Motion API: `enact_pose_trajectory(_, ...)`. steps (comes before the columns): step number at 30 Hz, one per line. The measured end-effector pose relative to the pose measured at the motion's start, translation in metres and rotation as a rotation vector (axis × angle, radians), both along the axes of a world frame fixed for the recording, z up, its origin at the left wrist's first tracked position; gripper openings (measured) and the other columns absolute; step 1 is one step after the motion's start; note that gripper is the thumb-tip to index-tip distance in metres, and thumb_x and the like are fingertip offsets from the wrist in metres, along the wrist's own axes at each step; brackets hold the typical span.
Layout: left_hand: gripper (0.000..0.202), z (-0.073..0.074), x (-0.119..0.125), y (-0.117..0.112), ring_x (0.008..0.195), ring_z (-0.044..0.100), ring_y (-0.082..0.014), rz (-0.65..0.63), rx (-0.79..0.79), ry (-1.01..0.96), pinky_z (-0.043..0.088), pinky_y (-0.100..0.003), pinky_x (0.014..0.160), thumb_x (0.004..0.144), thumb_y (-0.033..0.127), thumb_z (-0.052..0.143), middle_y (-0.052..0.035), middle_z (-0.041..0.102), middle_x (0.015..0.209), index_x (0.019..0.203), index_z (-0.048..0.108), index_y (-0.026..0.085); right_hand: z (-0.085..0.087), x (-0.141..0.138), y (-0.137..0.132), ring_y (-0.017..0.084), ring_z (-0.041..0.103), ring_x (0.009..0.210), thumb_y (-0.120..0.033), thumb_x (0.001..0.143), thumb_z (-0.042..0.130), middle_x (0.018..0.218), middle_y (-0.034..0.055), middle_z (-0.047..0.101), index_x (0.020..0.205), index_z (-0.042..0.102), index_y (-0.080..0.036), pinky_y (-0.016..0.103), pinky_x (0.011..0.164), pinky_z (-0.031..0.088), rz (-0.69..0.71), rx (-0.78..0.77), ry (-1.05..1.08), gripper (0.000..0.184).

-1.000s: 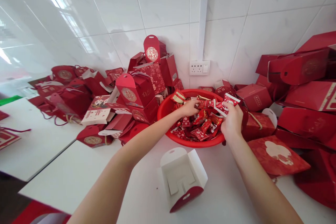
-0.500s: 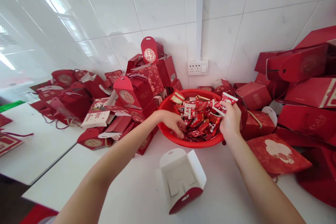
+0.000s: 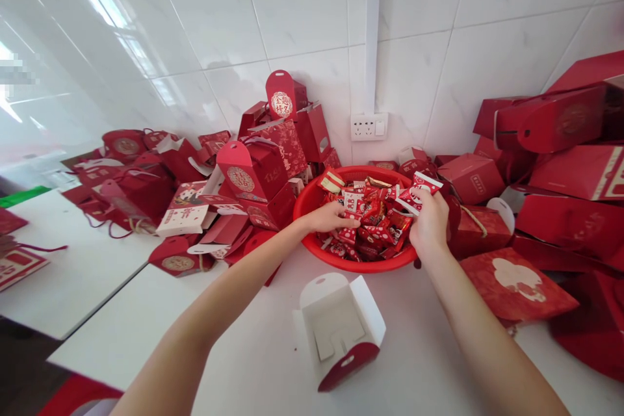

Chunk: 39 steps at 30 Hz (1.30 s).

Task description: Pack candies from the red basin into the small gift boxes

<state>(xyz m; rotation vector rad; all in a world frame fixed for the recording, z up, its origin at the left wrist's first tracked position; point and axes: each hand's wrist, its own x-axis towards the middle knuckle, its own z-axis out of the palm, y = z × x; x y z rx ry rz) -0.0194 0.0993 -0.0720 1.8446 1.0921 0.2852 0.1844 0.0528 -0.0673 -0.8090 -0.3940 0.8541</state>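
Observation:
A red plastic basin (image 3: 312, 198) full of red-wrapped candies (image 3: 373, 227) stands on the white table against the tiled wall. My left hand (image 3: 331, 216) reaches into the basin, fingers pinched on a red candy packet at the pile's left. My right hand (image 3: 429, 221) hovers over the basin's right rim, closed on several red-and-white candy packets (image 3: 416, 190) that fan out above its fingers. An open gift box (image 3: 340, 328), white inside and red outside, lies on the table in front of the basin, between my forearms.
Heaps of red gift boxes (image 3: 253, 169) lie left of the basin, and more red boxes (image 3: 560, 162) are stacked on the right. A flat red box (image 3: 517, 286) lies beside my right arm. A wall socket (image 3: 369, 125) sits above the basin.
My left hand moved from the basin's near left edge up into the candy pile and pinched a packet. My right hand has stayed over the right rim with its packets.

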Motion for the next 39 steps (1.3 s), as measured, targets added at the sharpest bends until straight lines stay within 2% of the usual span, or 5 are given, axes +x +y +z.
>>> enact_pose_trajectory(12, 0.030, 0.002, 0.010, 0.012, 0.048, 0.059, -0.0136, 0.321, 0.258, -0.097, 0.043, -0.022, 0.047, 0.091, 0.042, 0.066, 0.0030, 0.058, 0.056, 0.083, 0.064, 0.013, -0.003, 0.001, 0.003, 0.011, 0.062, 0.052, -0.021, 0.058, 0.068, 0.061, -0.0067, 0.063, 0.071, 0.060, -0.019, 0.023, 0.053, 0.055, 0.005, -0.002, -0.034, 0.016)
enact_pose_trajectory(18, 0.055, -0.007, 0.013, 0.025, 0.072, 0.069, -0.0153, 0.425, 0.270, -0.200, 0.056, -0.025, 0.066, 0.082, 0.037, 0.076, -0.0051, 0.071, 0.097, 0.129, 0.058, 0.015, -0.002, 0.001, 0.001, 0.010, 0.062, 0.052, -0.019, 0.057, 0.067, 0.061, -0.0067, 0.064, 0.071, 0.060, -0.019, 0.021, 0.052, 0.054, 0.007, -0.002, -0.017, 0.015)
enact_pose_trajectory(23, 0.010, -0.004, 0.005, 0.008, 0.080, 0.069, -0.0211, 0.162, 0.435, 0.239, 0.053, -0.029, 0.077, 0.076, 0.016, 0.067, -0.0046, 0.072, 0.080, 0.084, 0.072, 0.016, 0.001, 0.001, -0.001, 0.010, 0.061, 0.051, -0.019, 0.053, 0.067, 0.057, -0.0059, 0.065, 0.067, 0.061, -0.018, 0.020, 0.050, 0.053, 0.014, -0.003, 0.011, 0.016)
enact_pose_trajectory(29, 0.039, 0.011, 0.017, -0.007, 0.101, 0.067, -0.0338, -0.121, 0.553, 0.700, 0.049, -0.033, 0.074, 0.078, 0.046, 0.074, -0.0135, 0.072, 0.110, 0.106, 0.072, 0.019, 0.003, 0.000, -0.001, 0.010, 0.061, 0.051, -0.016, 0.055, 0.065, 0.056, -0.0068, 0.064, 0.067, 0.062, -0.018, 0.020, 0.049, 0.053, 0.010, -0.039, 0.021, 0.013)
enact_pose_trajectory(39, 0.036, 0.000, 0.031, -0.003, 0.096, 0.069, -0.0246, -0.347, 0.563, 0.645, 0.050, -0.026, 0.080, 0.077, 0.014, 0.068, -0.0085, 0.076, 0.108, 0.113, 0.071, 0.015, 0.003, -0.001, -0.002, 0.011, 0.061, 0.053, -0.018, 0.054, 0.066, 0.058, -0.0068, 0.064, 0.068, 0.062, -0.019, 0.020, 0.050, 0.053, 0.021, -0.040, 0.003, 0.015)
